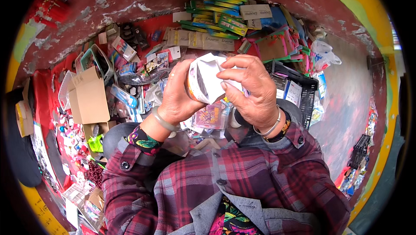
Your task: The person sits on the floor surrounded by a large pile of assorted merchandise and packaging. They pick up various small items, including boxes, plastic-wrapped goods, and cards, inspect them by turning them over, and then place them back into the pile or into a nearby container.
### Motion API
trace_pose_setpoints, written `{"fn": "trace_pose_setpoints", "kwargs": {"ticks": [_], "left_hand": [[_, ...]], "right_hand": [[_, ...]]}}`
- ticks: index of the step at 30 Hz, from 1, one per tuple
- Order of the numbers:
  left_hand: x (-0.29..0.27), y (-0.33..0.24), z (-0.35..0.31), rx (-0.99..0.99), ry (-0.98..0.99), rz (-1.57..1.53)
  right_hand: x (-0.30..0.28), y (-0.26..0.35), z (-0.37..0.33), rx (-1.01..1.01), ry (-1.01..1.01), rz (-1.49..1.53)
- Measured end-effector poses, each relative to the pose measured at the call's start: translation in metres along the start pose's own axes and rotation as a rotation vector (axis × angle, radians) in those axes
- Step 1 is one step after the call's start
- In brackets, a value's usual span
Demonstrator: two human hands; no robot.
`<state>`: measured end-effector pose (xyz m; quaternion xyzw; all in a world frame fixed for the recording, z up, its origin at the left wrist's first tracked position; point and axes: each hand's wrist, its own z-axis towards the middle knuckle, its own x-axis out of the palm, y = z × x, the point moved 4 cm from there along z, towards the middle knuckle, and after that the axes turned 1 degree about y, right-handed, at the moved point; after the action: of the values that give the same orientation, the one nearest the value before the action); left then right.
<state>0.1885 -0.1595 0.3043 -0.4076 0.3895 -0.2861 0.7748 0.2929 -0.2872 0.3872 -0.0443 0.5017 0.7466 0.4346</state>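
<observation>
A small white paper box (207,75) is held up in front of my chest, its opening turned toward me and its inside dark. My left hand (177,91) is wrapped round its left side, where a bit of coloured print shows. At the right, my right hand (255,88) pinches the white flap at the box's edge between thumb and fingers. Whatever the box contains cannot be made out. Below the hands lies a purple printed packet (208,117) among other small packaged goods.
An open cardboard box (89,96) and a pale green basket (103,61) stand on the left. Yellow-green packs (216,12) are piled at the back. To the right are a black plastic crate (308,94), pink-and-green-edged boards (277,46) and a clear plastic bag (325,55).
</observation>
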Motion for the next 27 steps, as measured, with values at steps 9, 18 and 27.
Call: {"fn": "trace_pose_setpoints", "kwargs": {"ticks": [9,18,27], "left_hand": [[-0.007,-0.010,0.006,0.127,-0.046,0.174],[-0.002,-0.003,0.001,0.269,-0.097,0.487],[0.003,0.005,-0.012,0.262,-0.090,0.235]], "right_hand": [[0.012,0.007,0.002,0.112,-0.055,-0.095],[0.020,-0.012,-0.001,0.319,0.095,-0.178],[0.016,0.011,-0.004,0.305,0.112,-0.231]]}}
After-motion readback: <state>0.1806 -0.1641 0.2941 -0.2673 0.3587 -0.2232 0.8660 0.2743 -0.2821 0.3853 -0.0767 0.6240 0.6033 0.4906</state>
